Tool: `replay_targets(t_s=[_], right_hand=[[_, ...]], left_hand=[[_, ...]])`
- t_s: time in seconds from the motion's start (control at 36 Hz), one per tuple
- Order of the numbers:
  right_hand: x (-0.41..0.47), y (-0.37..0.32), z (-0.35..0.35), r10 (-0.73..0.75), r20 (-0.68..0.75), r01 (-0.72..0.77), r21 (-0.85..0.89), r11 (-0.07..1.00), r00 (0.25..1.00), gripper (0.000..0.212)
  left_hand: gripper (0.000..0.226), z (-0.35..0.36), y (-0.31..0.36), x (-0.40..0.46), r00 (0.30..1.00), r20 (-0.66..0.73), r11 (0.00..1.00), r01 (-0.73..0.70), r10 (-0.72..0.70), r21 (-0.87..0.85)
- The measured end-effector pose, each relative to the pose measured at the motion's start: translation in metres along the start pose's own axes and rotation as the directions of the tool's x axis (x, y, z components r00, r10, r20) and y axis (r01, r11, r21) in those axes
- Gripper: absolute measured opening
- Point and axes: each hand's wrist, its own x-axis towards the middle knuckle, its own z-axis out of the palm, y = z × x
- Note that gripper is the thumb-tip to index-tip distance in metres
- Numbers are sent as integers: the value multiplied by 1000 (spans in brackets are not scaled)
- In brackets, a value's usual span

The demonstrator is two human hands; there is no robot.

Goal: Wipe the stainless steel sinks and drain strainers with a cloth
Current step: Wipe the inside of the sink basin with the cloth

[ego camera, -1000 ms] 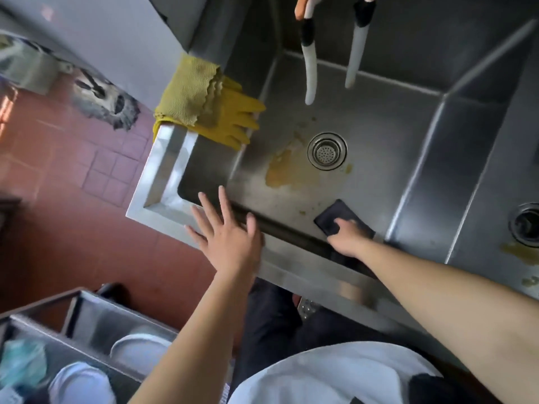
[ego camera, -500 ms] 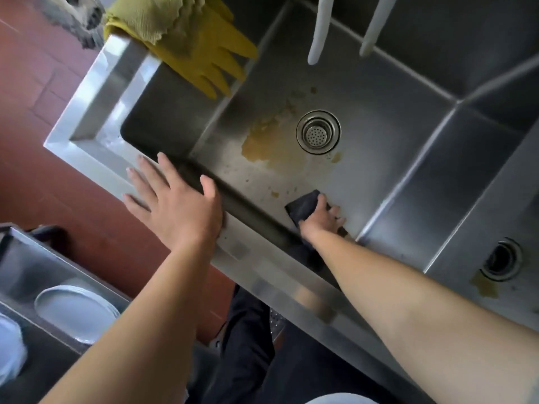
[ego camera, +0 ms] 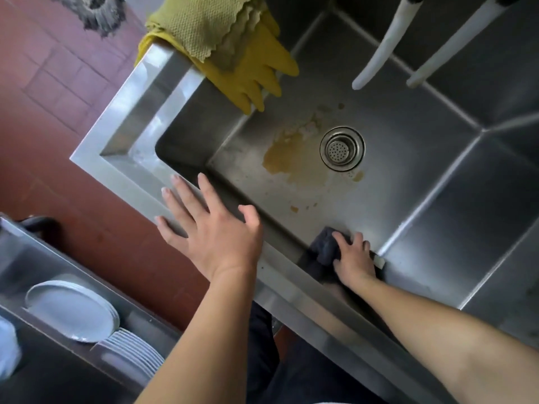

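A stainless steel sink (ego camera: 408, 158) fills the upper right, its floor marked by a yellow-brown stain (ego camera: 288, 158) beside the round drain strainer (ego camera: 341, 149). My right hand (ego camera: 354, 259) presses a dark cloth (ego camera: 325, 246) flat against the sink floor at the near wall, fingers spread over it. My left hand (ego camera: 210, 228) rests with straight spread fingers on the sink's front rim (ego camera: 128, 176), holding nothing.
Yellow rubber gloves (ego camera: 256, 74) and a yellow-green cloth (ego camera: 204, 27) hang over the sink's left rim. Two white hoses (ego camera: 382, 48) dangle over the basin. Stacked white plates (ego camera: 87, 316) sit in a rack at lower left. Red tiled floor lies left.
My right hand has slid the dark cloth toward the near wall of the sink. My left hand stays flat on the front rim. The view has shifted.
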Motion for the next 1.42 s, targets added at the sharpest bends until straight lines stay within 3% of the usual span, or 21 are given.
replay_targets(t_s=[0.14, 0.33, 0.44, 0.53, 0.64, 0.75, 0.89, 1.0, 1.08, 1.28, 1.42], right_hand=[[14, -45, -8, -33, -19, 34, 56, 998, 999, 66], [51, -149, -36, -189, -11, 189, 24, 982, 982, 72], [53, -149, -40, -260, -3, 260, -38, 965, 966, 73], [45, -112, -32, -266, -32, 263, -80, 962, 963, 73], [28, -26, -13, -116, -99, 112, -50, 992, 988, 69], [37, 22, -15, 85, -223, -66, 91, 994, 971, 66], [88, 7, -69, 260, -352, -162, 285, 945, 899, 60], [132, -12, -126, 380, -323, -220, 437, 872, 867, 57], [142, -17, -141, 395, -267, -257, 434, 864, 879, 56], [88, -35, -79, 228, -256, -195, 148, 970, 939, 64], [32, -74, -16, -196, -113, 179, -145, 973, 974, 64]], left_hand=[[80, -2, 1, -1, 1000, 7, 1000, -8, 8, -21], [69, -2, 0, -1, 999, 34, 1000, -9, 10, -30], [59, -1, -1, -1, 999, 42, 999, -14, 16, -37], [56, -1, -1, -1, 999, 41, 999, -11, 12, -41], [54, -6, 0, -2, 999, 53, 998, -2, 5, -55], [53, -7, 1, -3, 998, 59, 998, -3, 6, -61], [53, -8, 0, -2, 998, 59, 998, -5, 8, -55], [53, -5, 0, -3, 999, 42, 999, -5, 7, -49], [52, -4, -1, -2, 1000, 30, 998, -7, 9, -57], [51, -6, 1, -3, 999, 49, 999, 2, 0, -39], [53, -6, 0, -2, 999, 44, 999, -5, 6, -32]])
